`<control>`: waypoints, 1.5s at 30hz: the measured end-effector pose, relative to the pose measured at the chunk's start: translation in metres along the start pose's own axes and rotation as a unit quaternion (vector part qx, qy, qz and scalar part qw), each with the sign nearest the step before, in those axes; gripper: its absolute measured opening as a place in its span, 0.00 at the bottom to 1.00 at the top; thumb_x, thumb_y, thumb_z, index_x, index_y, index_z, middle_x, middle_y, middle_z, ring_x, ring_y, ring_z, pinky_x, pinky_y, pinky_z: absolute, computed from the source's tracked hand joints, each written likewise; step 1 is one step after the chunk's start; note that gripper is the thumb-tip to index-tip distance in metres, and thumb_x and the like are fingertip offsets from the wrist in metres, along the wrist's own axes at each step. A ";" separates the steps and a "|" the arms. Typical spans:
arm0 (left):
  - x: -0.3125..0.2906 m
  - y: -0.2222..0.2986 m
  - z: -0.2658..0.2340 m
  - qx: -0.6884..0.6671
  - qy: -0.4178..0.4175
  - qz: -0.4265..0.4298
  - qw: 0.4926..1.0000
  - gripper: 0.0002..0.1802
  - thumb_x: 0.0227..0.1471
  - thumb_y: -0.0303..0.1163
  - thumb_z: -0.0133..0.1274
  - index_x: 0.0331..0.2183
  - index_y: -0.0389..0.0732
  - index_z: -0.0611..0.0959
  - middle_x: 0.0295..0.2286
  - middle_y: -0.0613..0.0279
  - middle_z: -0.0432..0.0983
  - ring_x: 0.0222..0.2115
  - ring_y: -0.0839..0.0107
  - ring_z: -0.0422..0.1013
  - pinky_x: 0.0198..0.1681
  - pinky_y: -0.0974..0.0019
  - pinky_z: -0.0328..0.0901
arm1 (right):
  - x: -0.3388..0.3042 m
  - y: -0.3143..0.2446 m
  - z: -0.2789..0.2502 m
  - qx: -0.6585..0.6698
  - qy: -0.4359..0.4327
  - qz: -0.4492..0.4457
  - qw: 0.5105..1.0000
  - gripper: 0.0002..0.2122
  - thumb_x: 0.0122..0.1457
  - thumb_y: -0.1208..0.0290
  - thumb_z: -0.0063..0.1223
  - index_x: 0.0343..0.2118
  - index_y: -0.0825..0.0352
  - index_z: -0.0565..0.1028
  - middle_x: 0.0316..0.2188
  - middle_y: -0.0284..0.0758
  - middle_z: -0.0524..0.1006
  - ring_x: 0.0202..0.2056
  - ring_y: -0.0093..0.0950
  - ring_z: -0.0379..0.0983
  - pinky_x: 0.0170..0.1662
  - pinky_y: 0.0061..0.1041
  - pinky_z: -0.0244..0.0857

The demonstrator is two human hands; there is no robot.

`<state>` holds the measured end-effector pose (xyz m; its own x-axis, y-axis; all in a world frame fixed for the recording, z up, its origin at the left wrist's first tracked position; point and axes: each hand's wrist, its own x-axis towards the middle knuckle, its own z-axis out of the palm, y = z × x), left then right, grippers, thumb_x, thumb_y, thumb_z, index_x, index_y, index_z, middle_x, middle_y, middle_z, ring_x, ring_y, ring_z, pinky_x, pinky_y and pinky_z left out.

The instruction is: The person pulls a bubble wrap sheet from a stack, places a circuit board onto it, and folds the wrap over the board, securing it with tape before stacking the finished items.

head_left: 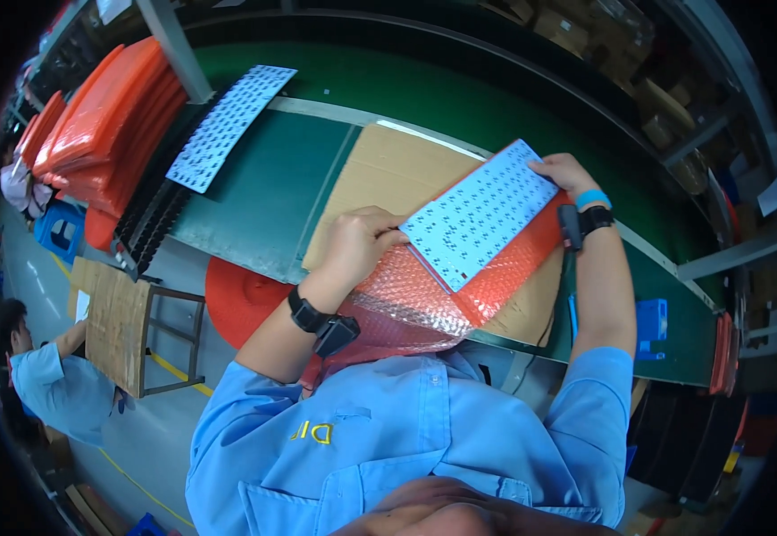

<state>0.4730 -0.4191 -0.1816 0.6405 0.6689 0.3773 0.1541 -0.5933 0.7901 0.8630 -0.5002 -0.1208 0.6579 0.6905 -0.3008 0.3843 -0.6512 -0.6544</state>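
Note:
A white keyboard circuit board (pixel 482 214) with rows of small dark marks is held at a slant between my two hands. My left hand (pixel 359 243) pinches its left corner between thumb and fingers. At the upper right corner, my right hand (pixel 564 175) grips the edge with the thumb on top. Under the board lies a red bubble-wrap sheet (pixel 411 290), which hangs toward my body over the front edge. A brown cardboard sheet (pixel 380 170) lies beneath the wrap on the green bench. Whether the board touches the wrap, I cannot tell.
Another white circuit board (pixel 232 125) rests on a black rack (pixel 145 228) at the left. Stacked red bubble-wrap bags (pixel 112 116) stand beyond it. A green conveyor belt (pixel 388 76) runs behind. At the lower left, a person (pixel 62 384) is beside a wooden table (pixel 118 326).

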 end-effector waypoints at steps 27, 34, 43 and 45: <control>-0.164 -0.094 -0.085 -0.079 -0.392 -0.207 0.893 0.28 0.49 0.25 0.62 0.53 0.39 0.75 0.27 0.70 0.75 0.27 0.77 0.72 0.34 0.67 0.69 | -0.240 -0.175 -0.181 -0.189 0.126 -0.289 0.930 0.17 0.46 0.75 0.69 0.40 0.73 0.79 0.34 0.38 0.83 0.33 0.26 0.80 0.39 0.26 0.74; -0.121 0.039 -0.152 0.022 -0.072 -0.128 0.989 0.20 0.43 0.30 0.69 0.37 0.42 0.77 0.36 0.62 0.72 0.31 0.74 0.72 0.33 0.72 0.68 | -0.172 -0.171 -0.117 -0.304 0.106 -0.330 0.888 0.15 0.45 0.70 0.66 0.37 0.70 0.81 0.30 0.43 0.82 0.33 0.35 0.80 0.38 0.33 0.73; -0.120 0.042 -0.099 0.292 -0.190 0.329 0.878 0.15 0.36 0.36 0.66 0.32 0.47 0.85 0.38 0.59 0.75 0.38 0.60 0.72 0.36 0.62 0.71 | -0.157 -0.168 -0.022 -0.428 0.225 -0.329 0.811 0.15 0.49 0.69 0.65 0.40 0.68 0.78 0.32 0.42 0.82 0.33 0.35 0.81 0.37 0.33 0.75; -0.125 0.035 -0.085 0.200 -0.355 0.296 0.864 0.12 0.37 0.36 0.64 0.30 0.47 0.86 0.41 0.62 0.77 0.41 0.62 0.73 0.34 0.62 0.71 | -0.155 -0.140 0.034 -0.451 0.210 -0.411 0.764 0.16 0.51 0.68 0.62 0.42 0.67 0.75 0.32 0.43 0.80 0.33 0.37 0.80 0.34 0.34 0.76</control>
<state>0.3342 -0.4859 -0.1602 0.9744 -0.1636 0.1543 -0.2016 -0.9397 0.2764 0.6856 -0.5054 -0.0063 0.0317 0.9441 0.3283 0.9447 -0.1356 0.2987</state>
